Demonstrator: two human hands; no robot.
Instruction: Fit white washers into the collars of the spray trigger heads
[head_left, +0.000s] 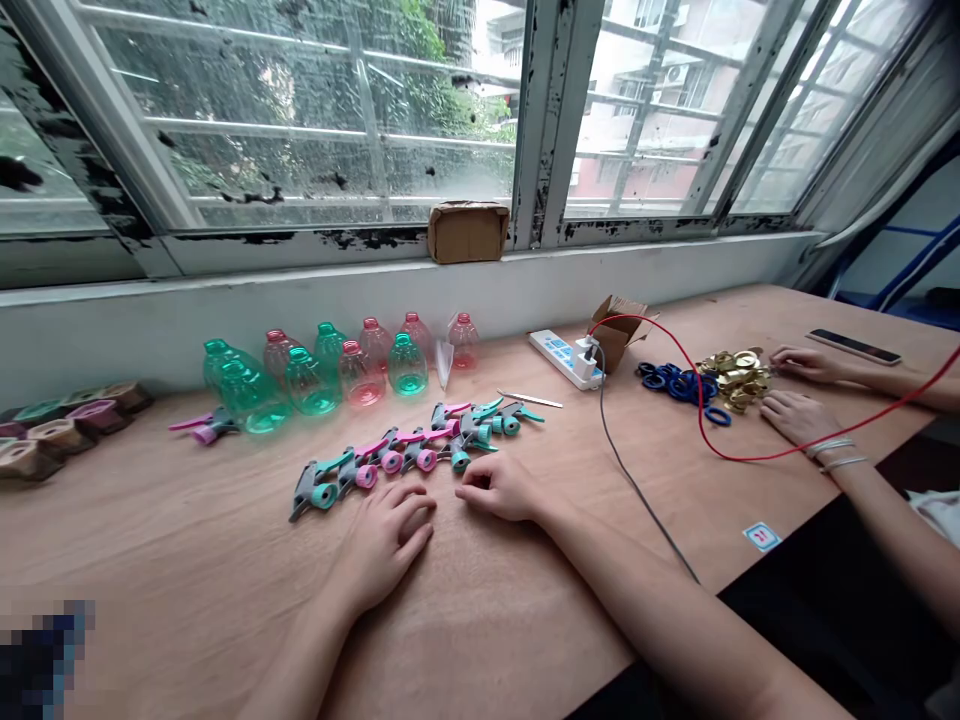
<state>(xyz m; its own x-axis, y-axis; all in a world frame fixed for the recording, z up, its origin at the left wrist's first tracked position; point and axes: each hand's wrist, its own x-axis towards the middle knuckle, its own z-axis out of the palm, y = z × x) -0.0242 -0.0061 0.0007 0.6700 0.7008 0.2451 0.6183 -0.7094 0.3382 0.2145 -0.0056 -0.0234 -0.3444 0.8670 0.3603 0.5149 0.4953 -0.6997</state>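
My left hand [390, 537] rests palm down on the wooden table [450, 630], fingers loosely stretched and nothing in them. Beside it, my right hand [501, 488] lies with its fingers curled in, and no object shows in it. Just beyond both hands is a row of trigger spray heads, grey with pink or teal parts; a teal one [313, 488] sits at the left end. Another pink spray head [205, 427] lies apart to the left. Behind them stand several clear green bottles [313, 385] and red bottles [362, 375] without heads; one green bottle [255, 398] leans or lies tilted.
Hexagonal containers [56, 440] line the left edge. A power strip [562, 358] with a plug and red and grey cables is right of centre, near an open carton [619, 330]. Another person's hands [799, 415] are by gold pieces [739, 375] and blue rings [679, 383]. A phone [853, 346] lies beyond.
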